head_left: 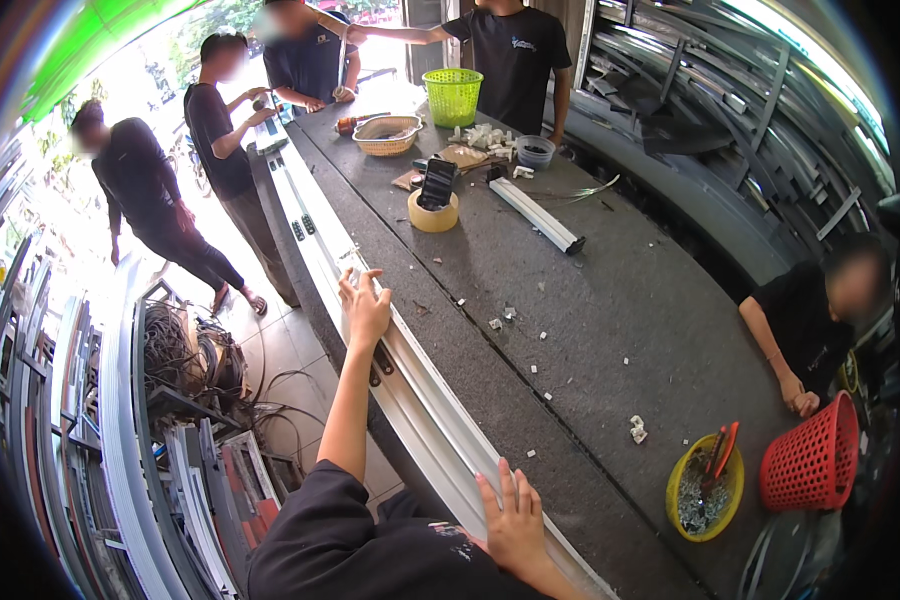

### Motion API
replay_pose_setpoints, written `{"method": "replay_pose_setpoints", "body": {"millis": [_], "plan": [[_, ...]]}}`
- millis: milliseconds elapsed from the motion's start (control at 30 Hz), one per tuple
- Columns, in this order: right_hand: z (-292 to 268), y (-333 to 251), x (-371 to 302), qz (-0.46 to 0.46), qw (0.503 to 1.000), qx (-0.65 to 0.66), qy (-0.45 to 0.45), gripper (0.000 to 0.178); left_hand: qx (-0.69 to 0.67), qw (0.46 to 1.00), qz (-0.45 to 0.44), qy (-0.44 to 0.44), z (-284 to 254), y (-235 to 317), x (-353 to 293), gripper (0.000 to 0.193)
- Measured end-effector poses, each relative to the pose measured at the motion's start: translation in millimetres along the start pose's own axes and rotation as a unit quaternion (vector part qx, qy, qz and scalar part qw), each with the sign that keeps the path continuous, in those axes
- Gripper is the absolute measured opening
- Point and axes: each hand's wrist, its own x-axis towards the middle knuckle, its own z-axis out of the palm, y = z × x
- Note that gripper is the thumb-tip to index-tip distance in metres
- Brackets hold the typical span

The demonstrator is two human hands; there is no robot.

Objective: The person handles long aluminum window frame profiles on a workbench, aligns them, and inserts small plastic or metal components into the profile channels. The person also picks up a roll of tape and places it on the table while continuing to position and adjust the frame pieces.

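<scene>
A long white metal profile (425,405) with grooves runs along the left edge of the grey-covered table. My left hand (367,312) rests on it about midway, fingers bent and apart, with nothing visible gripped. Just beyond those fingertips lies a small pale piece (349,254), too small to name. Closer to me, my right hand (516,515) lies flat on the same profile with its fingers spread. Small black fittings (302,229) sit on the profile farther up, and another dark fitting (381,366) shows beside my left wrist.
On the table (570,320) stand a tape roll (434,214) with a phone on it, a short white profile (536,216), a green basket (452,97), a yellow bowl (692,500) with pliers and a red basket (810,455). Several people stand around. Metal lengths crowd the left floor.
</scene>
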Motion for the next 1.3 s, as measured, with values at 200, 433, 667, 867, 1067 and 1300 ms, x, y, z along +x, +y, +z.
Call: {"method": "replay_pose_setpoints", "body": {"millis": [200, 433, 667, 867, 1067, 1300], "plan": [[-0.7, -0.2, -0.1, -0.002, 1.0, -0.007, 0.001, 0.088, 0.003, 1.0, -0.004, -0.003, -1.4, 2.5, -0.5, 0.042], [0.6, -0.1, -0.5, 0.001, 1.0, -0.011, -0.014, 0.09, -0.002, 1.0, -0.019, -0.014, -3.2, 5.0, -0.8, 0.042], [2.8, 0.4, -1.9, 0.004, 1.0, -0.008, -0.022, 0.091, -0.002, 1.0, -0.01, -0.007, -1.7, 3.0, -0.8, 0.042], [1.9, 0.2, -1.6, 0.005, 1.0, 0.002, -0.02, 0.092, -0.007, 1.0, 0.0, 0.002, 0.1, 0.7, -0.7, 0.041], [1.1, 0.2, -2.3, 0.003, 1.0, -0.005, -0.023, 0.092, -0.001, 1.0, -0.006, 0.0, -2.5, 4.2, -1.2, 0.041], [-1.6, -0.7, 1.0, -0.008, 1.0, -0.017, -0.008, 0.087, 0.005, 1.0, -0.014, -0.012, -6.8, 9.8, -2.1, 0.04]]}}
